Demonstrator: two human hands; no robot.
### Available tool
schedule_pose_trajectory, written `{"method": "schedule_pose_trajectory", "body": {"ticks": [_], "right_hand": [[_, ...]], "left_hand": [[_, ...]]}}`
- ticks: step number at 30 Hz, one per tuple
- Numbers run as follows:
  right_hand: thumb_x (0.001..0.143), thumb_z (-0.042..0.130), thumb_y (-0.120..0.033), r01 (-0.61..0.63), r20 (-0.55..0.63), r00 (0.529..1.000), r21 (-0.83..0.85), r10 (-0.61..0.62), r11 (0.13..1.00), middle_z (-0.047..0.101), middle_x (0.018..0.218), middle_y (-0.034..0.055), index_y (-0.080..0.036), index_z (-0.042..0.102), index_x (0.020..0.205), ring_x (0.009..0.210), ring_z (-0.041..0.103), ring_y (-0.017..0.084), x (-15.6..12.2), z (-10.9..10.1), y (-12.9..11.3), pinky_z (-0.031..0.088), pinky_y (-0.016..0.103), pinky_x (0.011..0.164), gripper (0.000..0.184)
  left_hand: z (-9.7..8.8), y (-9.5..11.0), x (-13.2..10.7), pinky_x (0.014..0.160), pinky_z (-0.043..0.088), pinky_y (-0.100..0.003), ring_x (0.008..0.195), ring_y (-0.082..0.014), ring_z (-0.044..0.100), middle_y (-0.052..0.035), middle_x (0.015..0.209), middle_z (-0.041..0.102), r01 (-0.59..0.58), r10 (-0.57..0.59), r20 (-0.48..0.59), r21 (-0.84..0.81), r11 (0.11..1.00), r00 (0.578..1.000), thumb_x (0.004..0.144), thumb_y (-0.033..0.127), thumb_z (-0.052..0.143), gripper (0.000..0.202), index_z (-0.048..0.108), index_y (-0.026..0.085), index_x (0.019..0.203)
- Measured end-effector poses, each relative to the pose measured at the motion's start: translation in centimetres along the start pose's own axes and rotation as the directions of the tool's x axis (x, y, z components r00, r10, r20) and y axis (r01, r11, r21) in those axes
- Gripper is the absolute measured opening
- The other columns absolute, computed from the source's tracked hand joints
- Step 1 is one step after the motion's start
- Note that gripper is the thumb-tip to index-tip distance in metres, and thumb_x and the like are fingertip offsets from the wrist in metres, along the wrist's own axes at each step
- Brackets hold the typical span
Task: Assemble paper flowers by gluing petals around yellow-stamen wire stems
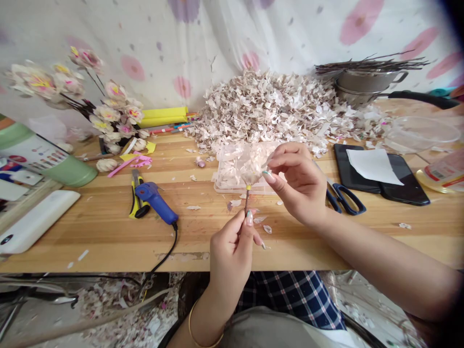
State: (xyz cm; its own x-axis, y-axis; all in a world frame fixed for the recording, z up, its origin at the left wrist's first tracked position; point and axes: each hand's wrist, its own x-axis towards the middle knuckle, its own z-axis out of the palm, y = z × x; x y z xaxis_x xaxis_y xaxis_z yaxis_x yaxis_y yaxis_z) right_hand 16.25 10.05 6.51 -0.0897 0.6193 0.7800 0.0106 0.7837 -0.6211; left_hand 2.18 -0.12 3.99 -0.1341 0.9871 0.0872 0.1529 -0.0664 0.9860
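My left hand [235,244], above the front of the table, pinches a thin brown twig stem [247,199] between thumb and fingers. The stem stands nearly upright, with a yellow band near its top and a small pale flower head [251,177] of whitish petals on it. Beside the flower on the right, my right hand [299,186] is closed in a pinch. A thin, pale petal shows at its fingertips; whether it touches the flower I cannot tell. Behind the flower lies a clear plastic divided box [225,166] holding pale petals.
A big heap of dried petals [264,104] lies at the back. On the left are a blue corded tool [155,199], a yellow utility knife [137,193] and finished flowers [108,113]. Scissors [346,198], phones [406,186] and a pot [362,87] are to the right.
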Motion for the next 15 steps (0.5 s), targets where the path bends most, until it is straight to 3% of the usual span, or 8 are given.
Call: {"method": "schedule_pose_trajectory", "body": {"ticks": [8,11,15], "right_hand": [[0.09,0.064,-0.022,-0.085,0.031,0.996,0.015,0.084,0.996,0.06,0.094,0.0033,-0.026,0.073,0.091,0.095,0.058,0.017,0.45,-0.07,-0.28,0.049,0.037,0.084,0.01],[0.091,0.064,-0.026,-0.175,0.011,0.984,0.127,0.175,0.976,0.06,0.093,0.0026,-0.026,0.074,0.088,0.091,0.057,0.016,0.55,-0.09,-0.03,0.049,0.031,0.073,0.01],[0.09,0.066,-0.031,-0.255,-0.03,0.96,0.32,0.278,0.913,0.056,0.092,0.0009,-0.024,0.072,0.084,0.07,0.051,0.01,0.87,-0.08,-0.26,0.041,0.026,0.058,0.01]], "left_hand": [[-0.08,0.02,0.1,0.046,0.039,-0.018,0.042,-0.0063,0.045,0.0023,0.057,0.063,-0.005,0.004,0.022,0.042,0.999,1.0,0.098,0.04,0.049,0.035,0.071,0.015,0.11],[-0.17,-0.07,0.05,0.046,0.038,-0.018,0.043,-0.0065,0.046,0.0023,0.057,0.063,0.001,-0.002,0.024,0.042,0.999,1.0,0.098,0.04,0.049,0.035,0.071,0.015,0.11],[-0.23,-0.18,0.06,0.044,0.037,-0.018,0.043,-0.0067,0.045,0.0019,0.057,0.063,0.026,-0.027,0.029,0.029,0.999,0.999,0.098,0.041,0.049,0.036,0.071,0.016,0.112]]}}
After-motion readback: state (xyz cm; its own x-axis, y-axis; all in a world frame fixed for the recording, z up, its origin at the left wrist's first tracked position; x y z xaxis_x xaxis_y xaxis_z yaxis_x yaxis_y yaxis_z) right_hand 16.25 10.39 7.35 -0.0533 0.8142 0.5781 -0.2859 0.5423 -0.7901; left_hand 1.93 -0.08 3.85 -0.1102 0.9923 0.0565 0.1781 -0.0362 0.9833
